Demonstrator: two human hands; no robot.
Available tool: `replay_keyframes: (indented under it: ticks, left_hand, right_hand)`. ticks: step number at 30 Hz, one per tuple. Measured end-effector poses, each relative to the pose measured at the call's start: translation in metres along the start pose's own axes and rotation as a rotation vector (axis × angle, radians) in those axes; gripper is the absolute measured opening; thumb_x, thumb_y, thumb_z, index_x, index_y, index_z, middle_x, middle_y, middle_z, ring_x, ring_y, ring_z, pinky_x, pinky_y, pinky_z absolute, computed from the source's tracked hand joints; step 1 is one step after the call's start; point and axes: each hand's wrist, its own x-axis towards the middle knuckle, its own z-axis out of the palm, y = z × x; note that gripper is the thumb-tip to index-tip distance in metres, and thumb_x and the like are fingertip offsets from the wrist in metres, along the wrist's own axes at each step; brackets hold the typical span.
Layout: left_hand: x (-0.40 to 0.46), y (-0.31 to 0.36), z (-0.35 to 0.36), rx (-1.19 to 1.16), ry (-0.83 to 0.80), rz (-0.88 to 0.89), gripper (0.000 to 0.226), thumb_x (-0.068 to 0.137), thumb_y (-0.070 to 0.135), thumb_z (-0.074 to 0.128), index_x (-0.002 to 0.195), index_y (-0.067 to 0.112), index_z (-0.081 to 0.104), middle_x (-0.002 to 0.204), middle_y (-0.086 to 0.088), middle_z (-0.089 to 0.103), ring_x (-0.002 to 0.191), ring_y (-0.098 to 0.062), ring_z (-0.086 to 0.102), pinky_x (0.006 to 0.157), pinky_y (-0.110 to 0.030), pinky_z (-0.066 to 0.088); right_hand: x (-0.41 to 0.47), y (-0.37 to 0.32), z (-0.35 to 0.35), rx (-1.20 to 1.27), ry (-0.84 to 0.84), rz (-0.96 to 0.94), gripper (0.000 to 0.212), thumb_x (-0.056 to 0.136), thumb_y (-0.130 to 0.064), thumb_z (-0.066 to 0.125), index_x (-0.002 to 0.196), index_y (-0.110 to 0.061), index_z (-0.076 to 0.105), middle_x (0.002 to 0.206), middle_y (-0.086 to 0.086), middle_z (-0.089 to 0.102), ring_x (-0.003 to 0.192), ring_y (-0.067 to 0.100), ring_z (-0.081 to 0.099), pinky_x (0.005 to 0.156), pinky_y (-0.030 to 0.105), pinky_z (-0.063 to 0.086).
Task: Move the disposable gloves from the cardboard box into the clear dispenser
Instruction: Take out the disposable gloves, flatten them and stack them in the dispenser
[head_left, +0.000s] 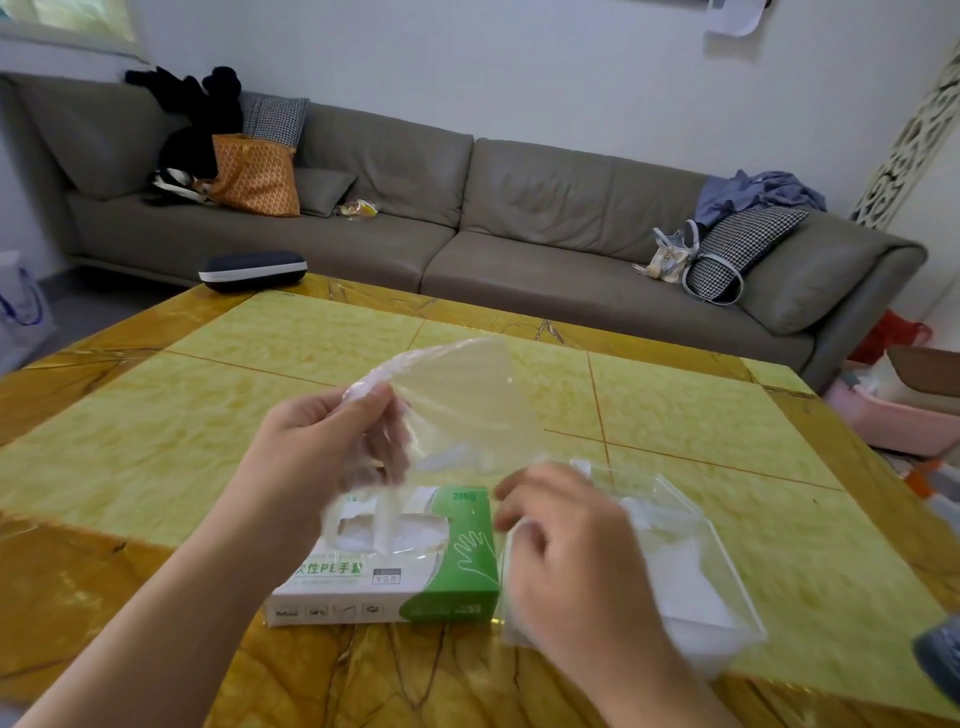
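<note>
Above the cardboard box (384, 566), the left hand (322, 447) is pinching a glove (457, 395) while the right hand (566, 545), fingers curled, is pressing gloves already in the clear dispenser (727, 571) (more apparently remaining boxed).

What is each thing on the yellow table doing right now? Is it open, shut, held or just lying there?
Green and white cardboard glove box: lying flat, top slot open, gloves showing.
Thin clear plastic glove: lifted above the box, pinched by the left hand.
Clear plastic dispenser: open on top, white gloves inside.
Left hand: grip closed on the glove.
Right hand: fingers curled at the dispenser's near edge; what it holds is unclear.
Dark zipped case: closed, at the table's far edge.
</note>
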Motion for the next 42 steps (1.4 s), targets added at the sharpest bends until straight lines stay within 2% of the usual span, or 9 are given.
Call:
replay_keyframes:
  ticks: [4,8,12,15,21,30,35,39,42]
  left_hand:
    - [-0.006,0.002,0.007,-0.004,-0.074,-0.063,0.044,0.093,0.030,0.063,0.079,-0.011,0.068,0.073,-0.014,0.065,0.058,-0.017,0.060,0.057,-0.032,0.059]
    - [-0.017,0.000,0.020,0.230,-0.244,-0.114,0.037,0.096,0.027,0.062,0.074,0.002,0.077,0.072,-0.010,0.070,0.058,-0.014,0.063,0.055,-0.022,0.055]
    - [-0.026,0.001,0.030,0.370,-0.429,-0.143,0.033,0.101,0.030,0.057,0.093,0.005,0.077,0.082,-0.018,0.076,0.067,-0.023,0.071,0.060,-0.031,0.059]
    - [-0.023,0.001,0.031,0.234,-0.276,-0.182,0.036,0.101,0.034,0.053,0.109,0.006,0.073,0.087,-0.026,0.075,0.073,-0.036,0.074,0.063,-0.039,0.062]
    - [-0.019,-0.001,0.030,0.087,-0.239,-0.303,0.051,0.096,0.048,0.055,0.109,0.002,0.073,0.101,-0.025,0.076,0.086,-0.041,0.075,0.066,-0.043,0.064]
    - [-0.020,-0.011,0.044,0.172,0.007,-0.088,0.014,0.095,0.015,0.069,0.098,0.004,0.077,0.085,-0.021,0.075,0.066,-0.026,0.070,0.063,-0.037,0.062]
    - [-0.026,0.001,0.054,0.439,0.171,0.270,0.011,0.097,0.023,0.064,0.105,0.027,0.071,0.095,0.012,0.075,0.085,-0.006,0.071,0.086,-0.036,0.058]
    - [-0.030,0.026,0.103,0.767,-0.065,0.653,0.019,0.098,0.023,0.061,0.107,0.037,0.071,0.098,0.023,0.069,0.096,0.005,0.064,0.079,-0.013,0.052]
    - [-0.013,0.017,0.144,1.055,-0.385,0.448,0.022,0.101,0.023,0.059,0.107,0.038,0.073,0.095,0.021,0.071,0.089,0.003,0.066,0.084,-0.022,0.058]
  right_hand:
    - [0.018,0.017,-0.033,0.497,0.267,0.279,0.022,0.084,-0.025,0.059,0.105,-0.025,0.067,0.105,-0.009,0.069,0.105,0.009,0.065,0.088,0.025,0.052]
    - [0.024,0.021,-0.056,0.750,-0.183,0.397,0.065,0.070,-0.074,0.078,0.127,-0.048,0.062,0.138,-0.021,0.064,0.134,-0.004,0.053,0.106,0.022,0.046]
    - [0.022,0.018,-0.051,0.642,-0.092,0.465,0.010,0.098,-0.025,0.075,0.097,-0.016,0.078,0.085,0.006,0.079,0.081,0.024,0.077,0.082,0.042,0.059]
    - [0.024,0.028,-0.051,0.690,-0.005,0.616,0.020,0.102,-0.013,0.066,0.087,-0.003,0.076,0.065,0.013,0.070,0.051,0.029,0.063,0.054,0.040,0.053]
    - [0.020,0.041,-0.053,0.722,-0.013,0.631,0.025,0.103,-0.018,0.065,0.084,-0.005,0.075,0.060,0.013,0.062,0.042,0.025,0.048,0.039,0.027,0.038]
    - [0.019,0.067,-0.079,0.576,0.108,0.682,0.019,0.100,-0.019,0.069,0.087,-0.006,0.074,0.056,0.003,0.058,0.042,0.015,0.045,0.040,0.022,0.034]
    - [0.017,0.099,-0.090,0.464,0.188,0.776,0.032,0.101,-0.020,0.066,0.085,0.007,0.064,0.052,0.004,0.053,0.041,0.017,0.043,0.042,0.023,0.033]
    - [0.016,0.103,-0.080,0.337,-0.008,0.792,0.034,0.096,-0.016,0.065,0.064,-0.004,0.061,0.047,0.005,0.055,0.036,0.016,0.046,0.041,0.025,0.037]
    - [0.016,0.103,-0.075,0.208,-0.113,0.750,0.033,0.092,-0.012,0.061,0.060,-0.005,0.060,0.044,0.006,0.055,0.034,0.017,0.049,0.041,0.025,0.039]
